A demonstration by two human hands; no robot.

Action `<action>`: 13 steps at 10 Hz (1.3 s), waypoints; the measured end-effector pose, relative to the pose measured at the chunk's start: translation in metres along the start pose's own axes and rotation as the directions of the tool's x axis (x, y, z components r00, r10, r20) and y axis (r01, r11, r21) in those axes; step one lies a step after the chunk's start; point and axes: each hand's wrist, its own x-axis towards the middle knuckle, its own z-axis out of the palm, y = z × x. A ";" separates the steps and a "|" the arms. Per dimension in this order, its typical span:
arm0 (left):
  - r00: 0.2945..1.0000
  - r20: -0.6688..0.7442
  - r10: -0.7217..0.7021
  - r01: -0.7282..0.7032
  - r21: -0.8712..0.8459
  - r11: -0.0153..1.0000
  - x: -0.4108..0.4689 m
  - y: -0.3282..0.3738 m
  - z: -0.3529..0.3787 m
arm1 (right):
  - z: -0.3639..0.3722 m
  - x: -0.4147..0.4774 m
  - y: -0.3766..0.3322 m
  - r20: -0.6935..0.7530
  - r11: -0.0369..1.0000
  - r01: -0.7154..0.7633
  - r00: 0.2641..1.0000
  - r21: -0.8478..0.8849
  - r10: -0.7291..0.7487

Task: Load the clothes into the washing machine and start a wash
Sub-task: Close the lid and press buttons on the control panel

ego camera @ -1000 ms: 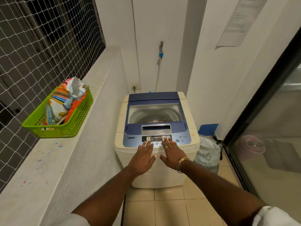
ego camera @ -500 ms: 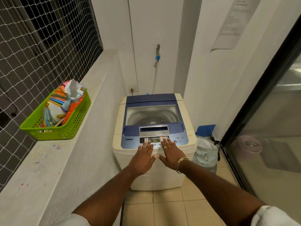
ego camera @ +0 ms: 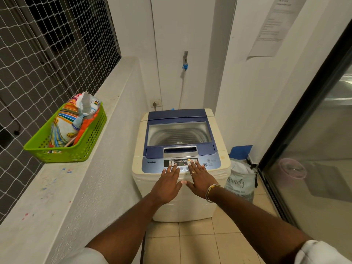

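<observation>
A cream top-loading washing machine (ego camera: 219, 168) with a blue lid (ego camera: 177, 113) stands in the corner, lid down; through its clear window I see the steel drum. Its control panel (ego camera: 181, 162) runs along the front edge. My left hand (ego camera: 167, 184) lies flat with fingers spread, fingertips at the panel's left buttons. My right hand (ego camera: 200, 178), with a ring and bracelets, is flat too, its fingertips on the panel's right buttons. Neither hand holds anything. A white laundry bag (ego camera: 241, 178) sits on the floor to the machine's right.
A green basket (ego camera: 76, 149) with colourful packets rests on the left concrete ledge (ego camera: 57, 197) below a netted window. A tap and hose (ego camera: 185, 61) and a wall socket (ego camera: 155, 103) are behind the machine. A glass sliding door (ego camera: 314, 149) is on the right. Tiled floor lies below.
The view has shifted slightly; both hands stay flat at the control panel, with the fingertips of both hands barely moved.
</observation>
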 end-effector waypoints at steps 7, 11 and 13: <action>1.000 -0.008 0.019 -0.019 0.001 1.000 -0.007 0.003 0.001 | 0.003 -0.005 -0.002 0.002 1.000 0.011 1.000 -0.005 -0.011; 1.000 0.012 0.002 -0.002 -0.002 1.000 -0.007 0.007 0.002 | 0.004 -0.008 -0.001 -0.003 1.000 0.010 1.000 0.001 -0.010; 1.000 0.010 0.006 -0.006 0.000 1.000 -0.006 0.007 0.002 | 0.005 -0.006 0.001 0.003 1.000 0.007 1.000 -0.001 -0.007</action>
